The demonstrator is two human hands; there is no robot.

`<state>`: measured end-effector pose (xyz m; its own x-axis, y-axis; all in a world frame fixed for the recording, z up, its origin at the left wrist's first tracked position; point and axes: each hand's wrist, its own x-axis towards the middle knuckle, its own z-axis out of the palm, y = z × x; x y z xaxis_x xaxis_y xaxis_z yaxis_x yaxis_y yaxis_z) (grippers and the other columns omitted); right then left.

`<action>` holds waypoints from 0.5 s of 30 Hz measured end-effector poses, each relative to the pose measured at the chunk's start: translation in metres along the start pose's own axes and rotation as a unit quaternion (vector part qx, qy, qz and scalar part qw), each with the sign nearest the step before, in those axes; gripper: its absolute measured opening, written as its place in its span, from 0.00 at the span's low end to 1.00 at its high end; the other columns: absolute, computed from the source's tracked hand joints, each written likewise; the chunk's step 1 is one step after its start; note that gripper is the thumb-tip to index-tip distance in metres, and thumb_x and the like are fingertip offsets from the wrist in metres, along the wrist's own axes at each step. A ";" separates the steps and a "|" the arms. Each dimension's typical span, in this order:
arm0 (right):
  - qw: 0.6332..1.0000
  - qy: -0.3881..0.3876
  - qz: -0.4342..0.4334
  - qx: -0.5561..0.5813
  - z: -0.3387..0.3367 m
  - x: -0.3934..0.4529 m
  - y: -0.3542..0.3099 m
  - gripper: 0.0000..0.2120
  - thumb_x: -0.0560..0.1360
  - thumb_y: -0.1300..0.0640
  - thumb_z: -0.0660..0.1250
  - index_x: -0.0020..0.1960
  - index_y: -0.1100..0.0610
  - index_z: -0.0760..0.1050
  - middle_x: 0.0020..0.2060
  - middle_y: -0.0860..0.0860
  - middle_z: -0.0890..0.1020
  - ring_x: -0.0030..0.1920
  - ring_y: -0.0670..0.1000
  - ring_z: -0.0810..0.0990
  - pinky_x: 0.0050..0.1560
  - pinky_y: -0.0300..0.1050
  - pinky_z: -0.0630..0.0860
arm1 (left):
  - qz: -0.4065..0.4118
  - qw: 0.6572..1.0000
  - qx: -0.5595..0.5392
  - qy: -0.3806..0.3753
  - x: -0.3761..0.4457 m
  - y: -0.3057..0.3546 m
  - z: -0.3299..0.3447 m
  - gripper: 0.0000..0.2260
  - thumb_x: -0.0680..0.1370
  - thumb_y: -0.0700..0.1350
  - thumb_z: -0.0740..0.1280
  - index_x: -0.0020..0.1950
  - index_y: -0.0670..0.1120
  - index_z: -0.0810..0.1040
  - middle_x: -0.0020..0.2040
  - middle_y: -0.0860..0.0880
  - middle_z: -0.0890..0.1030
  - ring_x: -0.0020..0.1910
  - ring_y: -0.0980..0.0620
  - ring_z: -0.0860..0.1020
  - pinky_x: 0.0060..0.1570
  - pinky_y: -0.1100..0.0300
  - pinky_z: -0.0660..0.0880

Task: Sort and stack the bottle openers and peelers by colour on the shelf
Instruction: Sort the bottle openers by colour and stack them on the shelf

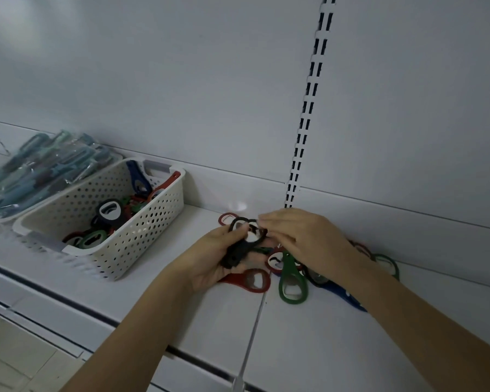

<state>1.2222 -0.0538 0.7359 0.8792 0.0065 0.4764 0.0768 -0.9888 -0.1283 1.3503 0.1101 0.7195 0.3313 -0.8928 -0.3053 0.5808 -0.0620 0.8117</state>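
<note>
Right of basket (142,222), on shelf (309,335): left hand (210,261) grips black openers (239,250), right hand (300,236) fingers pinch top one. Step: stacking blacks. Next: pull black from loose pile (292,281), align.

I'm standing at a shop display — the white metal shelf (215,315) under my arms has a plain back panel (181,80) with a slotted upright rail (309,103) for hanging brackets. Stock sits in bulk: a perforated basket (142,236) full of coloured bottle openers (111,212), and beside it a tray of peelers (40,171) sealed in clear wrappers — many of one kind.
</note>
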 end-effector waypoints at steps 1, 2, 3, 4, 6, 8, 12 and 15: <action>0.999 0.010 0.047 0.017 -0.001 0.002 0.002 0.16 0.78 0.57 0.66 0.65 0.51 0.78 0.60 0.46 0.82 0.58 0.46 0.80 0.58 0.46 0.79 | 0.016 1.000 0.007 0.006 -0.001 0.002 -0.003 0.11 0.83 0.44 0.60 0.59 0.38 0.73 0.53 0.36 0.83 0.32 0.50 0.81 0.21 0.65 0.73; 0.994 0.023 0.102 0.032 -0.003 0.003 0.005 0.15 0.79 0.55 0.64 0.66 0.50 0.77 0.60 0.46 0.82 0.56 0.45 0.80 0.59 0.45 0.78 | 0.026 1.000 0.005 0.011 -0.002 0.005 -0.008 0.09 0.83 0.41 0.60 0.60 0.38 0.73 0.55 0.36 0.83 0.32 0.51 0.78 0.20 0.66 0.70; 0.988 0.032 0.151 0.027 -0.004 0.003 0.010 0.15 0.80 0.54 0.64 0.65 0.49 0.77 0.58 0.46 0.82 0.54 0.45 0.81 0.57 0.45 0.79 | 0.031 0.999 -0.008 0.018 -0.003 0.006 -0.014 0.09 0.83 0.39 0.59 0.62 0.39 0.73 0.54 0.36 0.83 0.32 0.51 0.76 0.21 0.66 0.69; 0.982 0.017 0.190 0.003 -0.003 0.004 0.017 0.13 0.80 0.53 0.64 0.64 0.49 0.77 0.56 0.46 0.82 0.52 0.46 0.80 0.55 0.45 0.79 | 0.039 0.999 -0.028 0.024 -0.003 0.008 -0.019 0.11 0.83 0.36 0.58 0.64 0.41 0.74 0.52 0.37 0.83 0.32 0.51 0.75 0.22 0.66 0.68; 0.966 -0.085 0.236 -0.062 0.002 0.006 0.023 0.11 0.79 0.49 0.65 0.59 0.49 0.79 0.51 0.47 0.82 0.49 0.48 0.79 0.51 0.46 0.78 | 0.060 0.995 -0.072 0.027 -0.002 0.007 -0.027 0.20 0.79 0.31 0.57 0.68 0.45 0.76 0.47 0.40 0.79 0.34 0.52 0.73 0.25 0.65 0.67; 0.950 -0.164 0.245 -0.106 0.011 0.006 0.019 0.11 0.78 0.46 0.65 0.55 0.51 0.79 0.47 0.48 0.80 0.47 0.49 0.78 0.49 0.46 0.77 | 0.083 0.990 -0.107 0.032 0.000 0.006 -0.030 0.27 0.73 0.28 0.56 0.68 0.47 0.76 0.44 0.42 0.74 0.33 0.52 0.70 0.26 0.65 0.64; 0.938 -0.205 0.245 -0.132 0.018 0.020 0.017 0.12 0.79 0.48 0.65 0.55 0.55 0.80 0.48 0.52 0.80 0.50 0.52 0.78 0.50 0.46 0.77 | 0.080 0.988 -0.125 0.050 -0.002 0.002 -0.026 0.19 0.76 0.34 0.59 0.64 0.45 0.77 0.42 0.44 0.75 0.31 0.53 0.68 0.25 0.66 0.61; 0.927 -0.235 0.256 -0.140 0.023 0.027 0.012 0.11 0.81 0.51 0.61 0.52 0.56 0.79 0.45 0.51 0.80 0.44 0.51 0.79 0.39 0.42 0.73 | 0.070 0.987 -0.129 0.067 -0.005 0.001 -0.023 0.12 0.80 0.41 0.59 0.61 0.43 0.75 0.42 0.43 0.77 0.30 0.53 0.67 0.23 0.65 0.62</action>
<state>1.2576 -0.0620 0.7276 0.8791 -0.4760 -0.0252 -0.4752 -0.8793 0.0300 1.3662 0.1250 0.7103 0.5071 -0.8160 -0.2774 0.6875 0.1888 0.7013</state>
